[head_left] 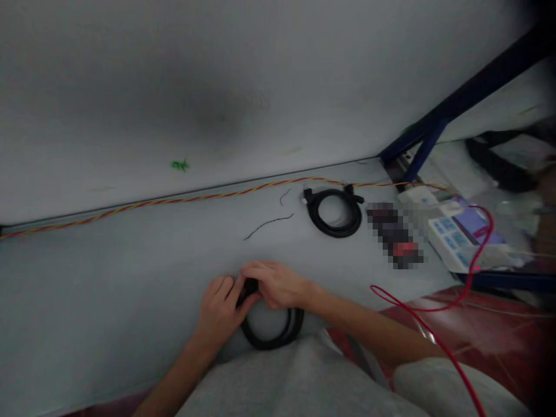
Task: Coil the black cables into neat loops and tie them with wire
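Note:
A coiled black cable (271, 343) rests at the near edge of the grey table, close to my body. My left hand (220, 307) is closed on the upper left of the coil. My right hand (275, 284) grips the same part from the other side, its thumb and fingers around a dark piece between both hands. What exactly that piece is cannot be made out. Farther back lies a second coiled black cable (336, 234) with dark connectors at its top; neither hand touches it. Two thin dark strands, one a longer black tie (269, 222), lie on the table between them.
A twisted red-yellow wire (195, 200) runs along the wall. A blurred-out dark object (395, 234) lies right of the second coil. Beyond it stand a white device with buttons (452, 237) and a blue metal frame (419, 153). A red cord (471, 284) loops at the right.

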Available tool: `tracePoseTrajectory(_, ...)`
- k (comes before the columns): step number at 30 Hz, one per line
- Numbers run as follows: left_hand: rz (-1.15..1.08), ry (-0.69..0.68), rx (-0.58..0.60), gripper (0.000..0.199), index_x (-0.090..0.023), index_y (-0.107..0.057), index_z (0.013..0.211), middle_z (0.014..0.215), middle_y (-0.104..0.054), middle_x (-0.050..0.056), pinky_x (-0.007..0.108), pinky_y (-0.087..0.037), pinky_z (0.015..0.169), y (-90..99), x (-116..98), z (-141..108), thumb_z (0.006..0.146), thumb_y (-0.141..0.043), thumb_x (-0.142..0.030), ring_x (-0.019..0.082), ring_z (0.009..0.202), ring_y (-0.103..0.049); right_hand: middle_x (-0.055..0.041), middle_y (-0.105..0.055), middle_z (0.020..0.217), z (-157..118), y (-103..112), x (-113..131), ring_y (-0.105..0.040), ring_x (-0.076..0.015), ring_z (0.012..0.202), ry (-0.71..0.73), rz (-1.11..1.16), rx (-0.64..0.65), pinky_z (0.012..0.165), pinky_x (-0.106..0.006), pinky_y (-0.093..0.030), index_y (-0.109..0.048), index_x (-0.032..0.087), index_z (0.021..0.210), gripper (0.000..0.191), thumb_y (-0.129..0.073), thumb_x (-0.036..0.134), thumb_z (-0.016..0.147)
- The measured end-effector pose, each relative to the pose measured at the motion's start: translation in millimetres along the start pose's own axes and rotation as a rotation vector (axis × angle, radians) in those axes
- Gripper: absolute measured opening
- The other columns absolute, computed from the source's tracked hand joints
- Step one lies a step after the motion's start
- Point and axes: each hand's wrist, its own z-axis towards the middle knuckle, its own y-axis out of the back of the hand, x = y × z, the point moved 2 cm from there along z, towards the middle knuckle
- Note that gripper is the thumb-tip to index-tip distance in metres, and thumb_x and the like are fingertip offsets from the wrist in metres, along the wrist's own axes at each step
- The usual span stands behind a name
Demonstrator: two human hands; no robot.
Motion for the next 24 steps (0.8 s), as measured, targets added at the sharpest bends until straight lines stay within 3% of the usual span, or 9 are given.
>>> tracePoseTrajectory(4, 0.019, -0.024, 0.061, 0.030, -0.021, -0.073, 0.123, 0.081, -0.065, 0.006, 0.038, -0.052, 0.073, -0.1, -1.2, 7.8, 0.101, -0.065, -0.040, 0.024, 0.081, -0.059, -0.0128, -0.070, 0.118, -1.3, -2.7, -7.2, -0.070, -0.0231, 0.098, -0.082, 0.083, -0.249, 0.083, -0.036, -0.062, -0.056, 0.019, 0.131, 0.045, -0.044, 0.007, 0.090)
tracePoseTrajectory(7, 0.005, 0.011, 0.043, 0.024, -0.023, -0.075, 0.117, 0.081, -0.066, 0.007, 0.039, -0.051, 0.073, -1.0, -2.5, 10.5, 0.099, -0.069, -0.037, 0.024, 0.080, -0.060, -0.0145, -0.066, 0.121, 4.7, 12.3, -18.9, -0.065, -0.0262, 0.108, -0.140, 0.005, -0.345, 0.092, -0.042, -0.059, -0.058, 0.018, 0.132, 0.044, -0.044, 0.008, 0.092)
tracePoseTrajectory(9, -0.036, 0.017, -0.003, 0.023, -0.023, -0.075, 0.115, 0.095, -0.071, 0.010, 0.041, -0.053, 0.078, -2.0, -2.5, 11.2, 0.097, -0.072, -0.037, 0.026, 0.091, -0.065, -0.0150, -0.062, 0.129, 10.2, 32.8, -31.4, -0.061, -0.0278, 0.113, -0.259, -0.157, -0.406, 0.101, -0.046, -0.053, -0.064, 0.020, 0.129, 0.039, -0.050, 0.012, 0.094)
tracePoseTrajectory(12, -0.144, -0.017, -0.046, 0.020, -0.021, -0.071, 0.117, 0.118, -0.073, 0.012, 0.045, -0.054, 0.091, -5.7, -1.9, 11.3, 0.098, -0.071, -0.029, 0.028, 0.114, -0.068, -0.0174, -0.059, 0.137, 15.1, 63.8, -51.8, -0.053, -0.0347, 0.124, -0.478, -0.465, -0.381, 0.109, -0.053, -0.044, -0.067, 0.018, 0.131, 0.035, -0.060, 0.026, 0.098)
tracePoseTrajectory(16, -0.271, -0.039, -0.030, 0.024, -0.018, -0.065, 0.122, 0.113, -0.074, 0.010, 0.043, -0.058, 0.094, -12.4, -1.1, 9.2, 0.098, -0.069, -0.021, 0.024, 0.109, -0.070, -0.0142, -0.069, 0.114, 15.2, 80.3, -63.3, -0.057, -0.0322, 0.111, -0.539, -0.549, -0.204, 0.099, -0.047, -0.045, -0.074, 0.019, 0.105, 0.018, -0.059, 0.027, 0.102)
tracePoseTrajectory(19, -0.300, -0.030, -0.060, 0.028, -0.018, -0.064, 0.124, 0.113, -0.073, 0.011, 0.042, -0.062, 0.093, -13.8, -0.8, 5.7, 0.096, -0.071, -0.019, 0.024, 0.105, -0.070, -0.0122, -0.071, 0.102, 11.1, 82.7, -51.1, -0.063, -0.0280, 0.099, -0.578, -0.461, -0.186, 0.091, -0.041, -0.046, -0.072, 0.017, 0.099, 0.013, -0.060, 0.021, 0.100)
tracePoseTrajectory(22, -0.299, -0.029, -0.077, 0.033, -0.019, -0.062, 0.128, 0.115, -0.073, 0.011, 0.041, -0.064, 0.094, -12.1, -0.9, 2.5, 0.096, -0.070, -0.019, 0.024, 0.106, -0.071, -0.0057, -0.072, 0.092, -0.6, 83.7, -19.2, -0.064, -0.0199, 0.081, -0.616, -0.129, -0.284, 0.076, -0.032, -0.048, -0.069, 0.019, 0.098, 0.008, -0.062, 0.023, 0.098)
tracePoseTrajectory(24, -0.289, -0.024, -0.086, 0.034, -0.021, -0.062, 0.130, 0.115, -0.073, 0.010, 0.040, -0.064, 0.094, -10.8, -1.0, 1.6, 0.096, -0.070, -0.020, 0.023, 0.106, -0.071, -0.0009, -0.070, 0.084, -13.7, 80.5, 8.8, -0.061, -0.0158, 0.068, -0.649, 0.115, -0.290, 0.067, -0.028, -0.047, -0.067, 0.020, 0.113, 0.019, -0.065, 0.026, 0.096)
